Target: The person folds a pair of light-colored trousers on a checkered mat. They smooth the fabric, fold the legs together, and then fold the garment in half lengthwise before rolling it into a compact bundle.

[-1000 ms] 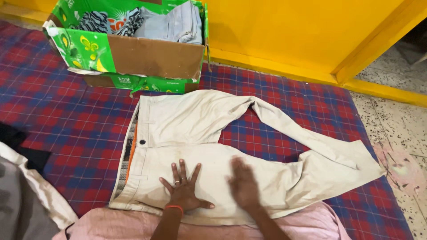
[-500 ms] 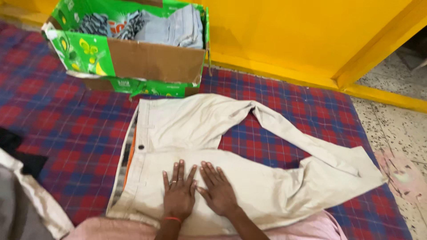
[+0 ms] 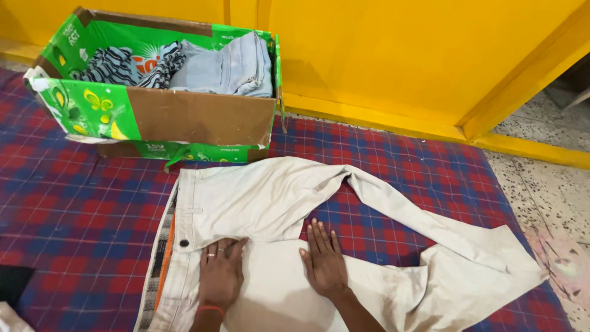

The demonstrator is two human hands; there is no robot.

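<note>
Beige trousers lie just in front of the cardboard box, both the left hand and right hand flat, fingers slightly spread; smoothing probably works best pressing outward evenly.

Both hands now lie higher on the beige trousers than a second ago, nearer the crotch and the dark waist button. The left hand sits with its fingertips just below the upper leg's fold, beside the button. The right hand, blurred and apart earlier, then pressed against the left, now rests flat and separate again, its fingertips at the trousers' inner edge where the checked cloth shows
</note>
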